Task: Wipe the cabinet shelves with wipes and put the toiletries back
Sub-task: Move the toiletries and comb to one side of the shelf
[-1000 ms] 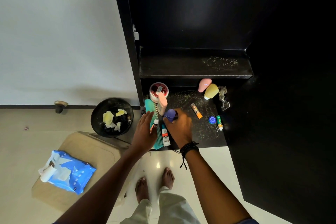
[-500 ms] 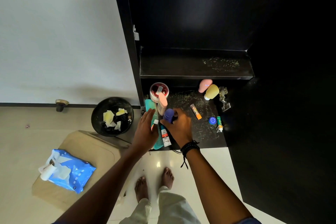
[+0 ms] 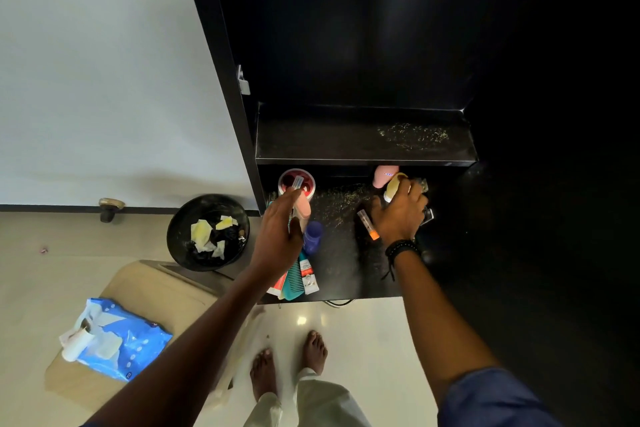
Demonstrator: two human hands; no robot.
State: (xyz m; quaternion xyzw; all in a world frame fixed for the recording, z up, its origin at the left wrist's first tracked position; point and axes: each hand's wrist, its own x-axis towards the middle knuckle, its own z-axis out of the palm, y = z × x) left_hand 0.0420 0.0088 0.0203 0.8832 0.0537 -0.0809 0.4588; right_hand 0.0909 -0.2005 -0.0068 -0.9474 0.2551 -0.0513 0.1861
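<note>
Toiletries stand on the dusty lower shelf (image 3: 346, 270) of a black cabinet. My right hand (image 3: 398, 218) reaches to the back right and its fingers curl round a yellow bottle (image 3: 394, 184), next to a pink bottle (image 3: 383, 175). An orange-capped small tube (image 3: 367, 224) lies just left of that hand. My left hand (image 3: 280, 236) hovers with straight fingers over a peach bottle (image 3: 305, 208) and a teal comb (image 3: 294, 282). A blue bottle (image 3: 313, 236), a white tube (image 3: 308, 274) and a red-and-white jar (image 3: 297, 182) are beside it. The upper shelf (image 3: 346, 146) holds only dust specks.
A black bin (image 3: 207, 232) with used wipes stands on the floor left of the cabinet. The blue wipes pack (image 3: 117, 340) lies on a beige stool (image 3: 162, 288) at lower left. My bare feet (image 3: 287, 357) are in front of the shelf.
My right hand let go of the blue bottle and moved right and back to the yellow bottle. My left hand shifted slightly farther in over the peach bottle.
</note>
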